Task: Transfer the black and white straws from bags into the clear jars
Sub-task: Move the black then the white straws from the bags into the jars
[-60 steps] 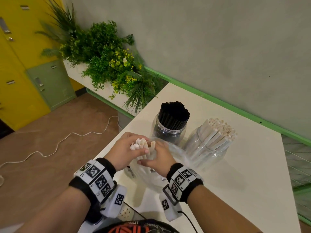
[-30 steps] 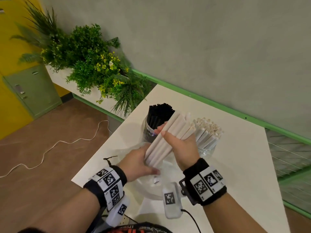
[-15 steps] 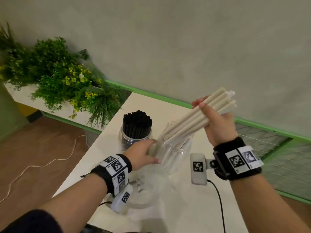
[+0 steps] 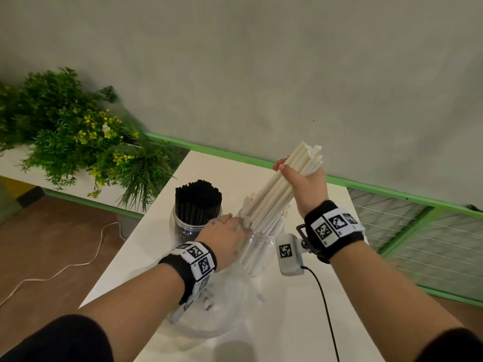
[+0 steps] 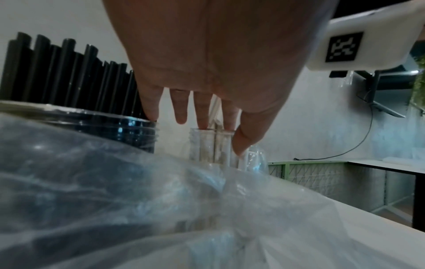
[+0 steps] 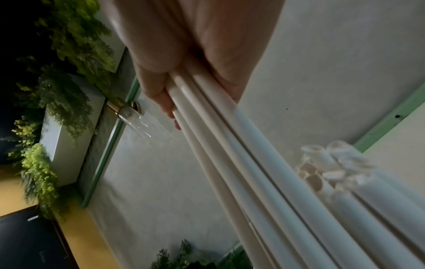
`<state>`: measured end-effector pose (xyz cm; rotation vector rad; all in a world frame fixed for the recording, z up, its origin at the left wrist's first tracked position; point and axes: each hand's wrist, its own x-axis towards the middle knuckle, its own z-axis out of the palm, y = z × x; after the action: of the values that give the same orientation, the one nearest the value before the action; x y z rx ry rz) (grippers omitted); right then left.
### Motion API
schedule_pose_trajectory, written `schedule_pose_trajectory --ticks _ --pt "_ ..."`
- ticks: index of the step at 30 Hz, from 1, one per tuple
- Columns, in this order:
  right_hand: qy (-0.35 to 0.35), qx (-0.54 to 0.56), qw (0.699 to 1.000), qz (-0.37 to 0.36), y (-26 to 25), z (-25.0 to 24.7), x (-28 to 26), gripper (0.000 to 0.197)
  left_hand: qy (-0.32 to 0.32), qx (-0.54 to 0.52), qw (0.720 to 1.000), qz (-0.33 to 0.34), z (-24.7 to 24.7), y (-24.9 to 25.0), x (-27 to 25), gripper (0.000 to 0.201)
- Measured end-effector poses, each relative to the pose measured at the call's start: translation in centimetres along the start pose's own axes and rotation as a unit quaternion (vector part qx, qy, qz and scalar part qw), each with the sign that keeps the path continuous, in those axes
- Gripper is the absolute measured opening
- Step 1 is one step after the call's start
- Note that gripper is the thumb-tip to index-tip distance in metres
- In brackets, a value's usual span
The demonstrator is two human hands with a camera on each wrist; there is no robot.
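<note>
My right hand (image 4: 295,176) grips a bundle of white straws (image 4: 271,194) near its top; the bundle slants down, its lower ends in the mouth of the clear jar (image 4: 257,246), which holds several white straws. In the right wrist view the gripped white straws (image 6: 230,145) run past the tops of the straws in the jar (image 6: 333,172). My left hand (image 4: 236,224) lies with straight fingers against the straws at the jar's mouth; its fingertips (image 5: 203,123) touch the clear jar's rim (image 5: 207,130). A second jar (image 4: 194,228) at the left is packed with black straws (image 5: 69,78).
A crumpled clear plastic bag (image 4: 222,320) lies on the white table (image 4: 300,322) under my left wrist, filling the near part of the left wrist view as the bag (image 5: 161,209). A planter of greenery (image 4: 78,142) stands left. The table's left edge drops to the floor.
My right hand has swung the white bundle from above the jars down to a steeper slant, with its lower ends at the jar's mouth. My left hand now reaches the straws at the rim.
</note>
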<state>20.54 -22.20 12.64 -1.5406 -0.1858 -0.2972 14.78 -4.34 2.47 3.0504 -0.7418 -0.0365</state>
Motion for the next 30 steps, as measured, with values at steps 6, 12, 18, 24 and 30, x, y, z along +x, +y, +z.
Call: schedule_pose_trajectory --ticks 6,12,18,24,30 --pt "0.012 -0.054 0.998 0.034 1.9 1.3 -0.4 0.028 -0.011 -0.048 0.999 -0.008 -0.1 -0.2 0.2 0.053" --pt "0.012 -0.100 0.995 0.012 2.3 1.8 -0.1 0.018 0.012 -0.066 0.998 -0.007 -0.3 -0.4 0.3 0.052" --pt "-0.012 -0.118 0.992 0.042 4.4 1.7 -0.4 0.024 0.001 -0.092 0.996 0.001 -0.4 -0.3 1.1 0.051" --pt "-0.112 -0.226 0.967 0.029 5.3 -1.4 -1.4 0.066 0.081 -0.395 0.907 -0.119 -1.1 0.3 1.8 0.064" --pt "-0.136 -0.266 0.943 0.146 10.1 -5.0 -3.2 0.137 -0.002 -0.609 0.764 -0.213 -1.5 0.1 4.7 0.099"
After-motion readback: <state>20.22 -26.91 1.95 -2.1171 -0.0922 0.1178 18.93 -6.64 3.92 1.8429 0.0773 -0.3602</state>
